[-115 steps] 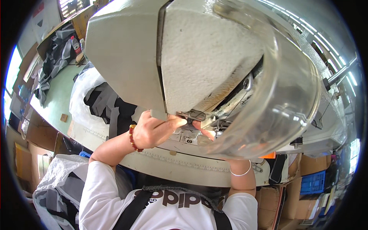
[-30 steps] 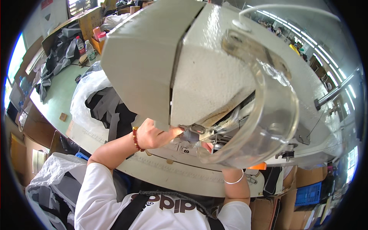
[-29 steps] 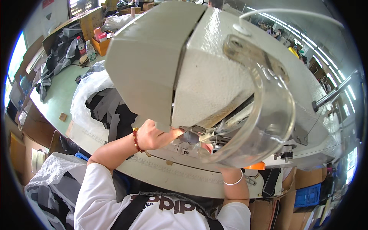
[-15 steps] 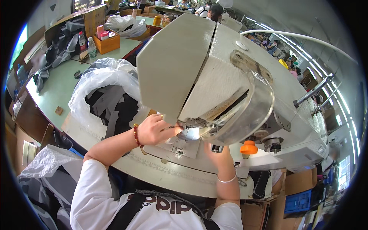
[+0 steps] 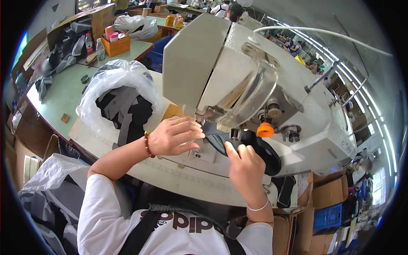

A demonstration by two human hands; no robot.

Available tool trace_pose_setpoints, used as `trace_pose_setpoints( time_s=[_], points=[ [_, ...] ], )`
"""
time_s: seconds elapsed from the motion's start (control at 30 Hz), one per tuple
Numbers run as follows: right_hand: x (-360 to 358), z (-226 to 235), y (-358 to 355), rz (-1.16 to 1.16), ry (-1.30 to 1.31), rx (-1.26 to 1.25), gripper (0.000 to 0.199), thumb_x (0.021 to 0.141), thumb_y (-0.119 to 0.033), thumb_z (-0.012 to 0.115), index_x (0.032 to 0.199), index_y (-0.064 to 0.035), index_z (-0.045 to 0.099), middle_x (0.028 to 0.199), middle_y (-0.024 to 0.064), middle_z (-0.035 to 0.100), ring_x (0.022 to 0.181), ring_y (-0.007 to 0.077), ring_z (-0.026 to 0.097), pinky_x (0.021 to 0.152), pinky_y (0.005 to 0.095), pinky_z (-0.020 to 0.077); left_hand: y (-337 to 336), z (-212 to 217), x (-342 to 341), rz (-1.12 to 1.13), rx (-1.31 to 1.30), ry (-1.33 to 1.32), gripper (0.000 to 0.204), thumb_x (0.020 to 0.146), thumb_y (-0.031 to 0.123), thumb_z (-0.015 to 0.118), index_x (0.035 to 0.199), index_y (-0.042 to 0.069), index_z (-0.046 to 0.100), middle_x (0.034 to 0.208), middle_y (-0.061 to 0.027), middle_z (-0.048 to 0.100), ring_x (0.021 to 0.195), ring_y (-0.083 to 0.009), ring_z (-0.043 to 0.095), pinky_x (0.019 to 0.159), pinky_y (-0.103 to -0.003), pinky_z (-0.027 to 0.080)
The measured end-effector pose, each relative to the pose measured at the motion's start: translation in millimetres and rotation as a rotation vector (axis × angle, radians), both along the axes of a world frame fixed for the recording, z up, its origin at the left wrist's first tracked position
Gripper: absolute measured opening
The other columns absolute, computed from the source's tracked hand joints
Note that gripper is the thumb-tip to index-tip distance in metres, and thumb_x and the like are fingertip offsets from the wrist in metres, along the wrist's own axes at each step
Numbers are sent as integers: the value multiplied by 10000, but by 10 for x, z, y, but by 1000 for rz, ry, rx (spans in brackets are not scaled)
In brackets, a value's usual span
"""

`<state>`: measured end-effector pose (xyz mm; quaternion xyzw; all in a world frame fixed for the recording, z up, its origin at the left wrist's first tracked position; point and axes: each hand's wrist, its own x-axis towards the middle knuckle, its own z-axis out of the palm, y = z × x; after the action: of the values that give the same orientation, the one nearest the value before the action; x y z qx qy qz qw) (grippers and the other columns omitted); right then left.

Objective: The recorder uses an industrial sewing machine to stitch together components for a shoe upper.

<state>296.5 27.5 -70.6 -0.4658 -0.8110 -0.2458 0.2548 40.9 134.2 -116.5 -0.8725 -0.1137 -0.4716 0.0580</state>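
Observation:
A dark stitched piece [image 5: 216, 139], black to grey-blue with a curved seamed edge, lies under the head of a white sewing machine [image 5: 193, 63]. Its black part bends round to the right beneath the machine arm; I cannot make out its whole shape. My left hand [image 5: 172, 137] is at the piece's left edge, fingers stretched out and apart beside the needle area. On the near edge, my right hand [image 5: 247, 168] has its index finger laid on the piece and the other fingers curled; its thumb is hidden. A clear plastic guard [image 5: 255, 93] and an orange knob [image 5: 265, 130] sit just above.
Left of the machine, a white plastic bag [image 5: 89, 100] holds black and grey fabric pieces. Behind it, a green table [image 5: 55, 102] bears bottles and an orange box [image 5: 117, 46]. A dark flat piece [image 5: 285, 191] lies on the right. Cartons and a blue crate [image 5: 328, 216] stand lower right.
The dark stitched piece has come into view under the machine head. My right hand has come out from behind the guard toward me. My left hand's fingers have spread. The view has shifted slightly.

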Motion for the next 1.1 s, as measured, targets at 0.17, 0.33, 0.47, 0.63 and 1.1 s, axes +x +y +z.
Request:
trace_pose_setpoints(
  time_s=[0.17,0.33,0.47,0.63,1.1],
  points=[
    [106,197,-459,99,4,-70,434,675,40,693,1096,-58,738,705,52,488,593,238,530,512,369,436,-238,20,115,-124,-69,-54,478,705,125,898,1149,108,722,1201,-43,700,1076,-257,703,869,-388,589],
    [240,363,-639,235,176,-139,399,702,12,663,1097,-25,708,740,82,593,576,262,582,528,372,481,-537,129,158,-408,-606,-80,307,800,83,879,1077,34,757,884,-70,741,835,-241,726,779,-342,566],
    [288,351,-600,265,308,-172,315,816,-41,689,1131,-33,693,812,106,663,615,296,645,546,390,501,-707,212,136,-373,-1034,-128,322,942,215,833,1152,-4,726,927,-58,747,802,-86,638,737,-276,532],
    [316,263,-552,241,407,-293,297,859,-39,711,1156,-35,689,891,134,704,714,333,694,624,402,542,-722,169,201,-392,-1299,-207,329,983,247,795,1157,-22,718,885,35,685,784,-51,582,682,-255,503],
    [793,-225,-614,248,776,-720,315,938,-71,754,1221,35,666,1057,133,747,952,200,712,906,333,549,-685,103,336,-385,-1603,-235,293,1002,221,760,1144,-34,730,941,0,742,793,-38,658,656,-205,531]
  ],
)
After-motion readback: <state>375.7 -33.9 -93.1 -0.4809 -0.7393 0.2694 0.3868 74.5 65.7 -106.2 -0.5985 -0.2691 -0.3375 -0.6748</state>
